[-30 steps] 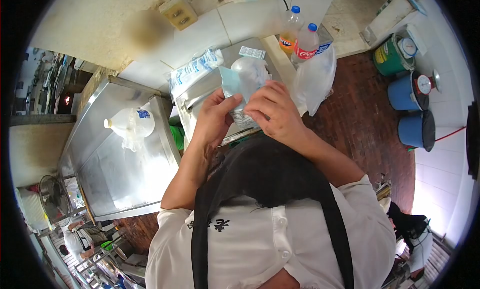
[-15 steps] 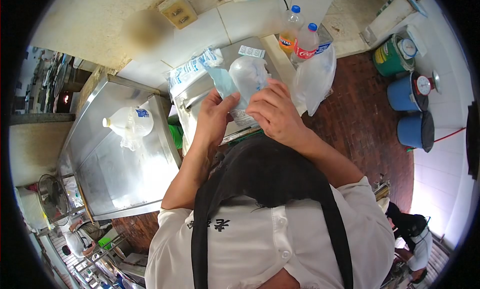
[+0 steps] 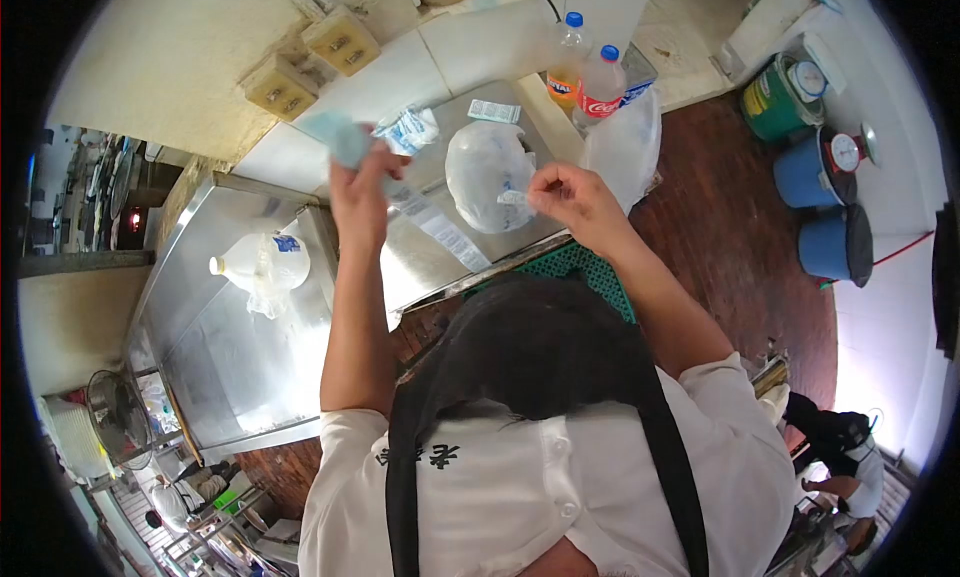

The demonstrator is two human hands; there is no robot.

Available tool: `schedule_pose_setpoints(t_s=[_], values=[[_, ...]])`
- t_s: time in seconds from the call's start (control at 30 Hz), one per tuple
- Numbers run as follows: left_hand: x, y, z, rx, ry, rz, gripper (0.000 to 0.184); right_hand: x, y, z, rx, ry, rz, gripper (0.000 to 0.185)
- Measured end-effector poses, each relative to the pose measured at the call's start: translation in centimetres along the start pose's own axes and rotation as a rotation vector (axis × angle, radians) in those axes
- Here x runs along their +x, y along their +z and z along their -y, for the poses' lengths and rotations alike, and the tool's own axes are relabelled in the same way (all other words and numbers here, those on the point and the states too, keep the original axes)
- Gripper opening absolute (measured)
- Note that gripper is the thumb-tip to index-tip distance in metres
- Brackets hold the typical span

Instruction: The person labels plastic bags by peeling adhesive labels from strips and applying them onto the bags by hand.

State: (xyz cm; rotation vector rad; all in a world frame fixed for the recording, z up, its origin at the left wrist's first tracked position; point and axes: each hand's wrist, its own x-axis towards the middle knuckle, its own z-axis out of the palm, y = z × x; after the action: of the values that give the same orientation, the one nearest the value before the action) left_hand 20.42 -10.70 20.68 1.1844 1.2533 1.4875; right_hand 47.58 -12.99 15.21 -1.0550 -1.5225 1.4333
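My left hand (image 3: 362, 192) is raised over the left of the steel worktop (image 3: 410, 257), closed on a pale blue strip (image 3: 342, 139) blurred by motion. A long, printed whitish strip (image 3: 440, 229) slants down from beside this hand toward the worktop's front edge. My right hand (image 3: 578, 205) is pinched at the right side of a white, rounded plastic bag (image 3: 485, 167). At its fingertips is a small printed label (image 3: 512, 197), over the bag. Behind the bag lies a flat printed piece (image 3: 494, 111). Part of a blue-and-white package (image 3: 410, 130) shows beyond my left hand.
Two bottles (image 3: 600, 87) and another plastic bag (image 3: 625, 152) are at the right. A large white jug (image 3: 262, 262) stands on the left steel counter (image 3: 230, 357). Buckets (image 3: 835, 242) line the right wall. Other people (image 3: 862, 477) are at the lower edges.
My left hand has moved left and away from the bag with the pale blue strip. My right hand has shifted slightly right and down. More of the bag and the long printed strip now shows.
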Motion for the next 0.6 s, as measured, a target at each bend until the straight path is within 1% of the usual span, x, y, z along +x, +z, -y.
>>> schedule_pose_setpoints(t_s=[0.03,0.07,0.1,0.17,0.23,0.33,0.43,0.53,0.6], values=[[0.1,1.1,-0.3,0.187,-0.018,0.043,0.031,0.3,-0.1,-0.4,-0.031,0.028,-0.016,0.012],[0.1,2.3,0.0,0.282,-0.032,0.103,0.042,0.7,-0.1,-0.9,-0.061,-0.025,-0.038,0.013],[0.2,3.4,0.1,0.397,-0.023,0.145,0.043,1.0,0.1,-1.4,-0.091,-0.079,-0.06,0.014],[0.2,5.0,-0.6,0.558,-0.046,0.199,0.035,2.1,0.6,-2.4,-0.168,-0.161,-0.127,0.017],[0.5,5.6,0.2,0.592,-0.018,0.22,0.033,3.0,1.1,-3.5,-0.266,-0.21,-0.221,0.021],[0.5,6.1,0.2,0.616,-0.026,0.22,0.032,3.8,1.8,-4.8,-0.228,-0.214,-0.226,0.022],[0.4,5.9,0.8,0.622,-0.053,0.208,0.032,4.4,2.3,-6.4,-0.046,-0.135,-0.216,0.028],[0.2,5.8,1.4,0.597,-0.06,0.194,0.033,3.9,2.8,-6.9,-0.039,-0.116,-0.355,0.042],[0.4,5.8,1.4,0.585,-0.07,0.193,0.033,4.1,3.5,-6.7,-0.201,-0.266,-0.418,0.053]])
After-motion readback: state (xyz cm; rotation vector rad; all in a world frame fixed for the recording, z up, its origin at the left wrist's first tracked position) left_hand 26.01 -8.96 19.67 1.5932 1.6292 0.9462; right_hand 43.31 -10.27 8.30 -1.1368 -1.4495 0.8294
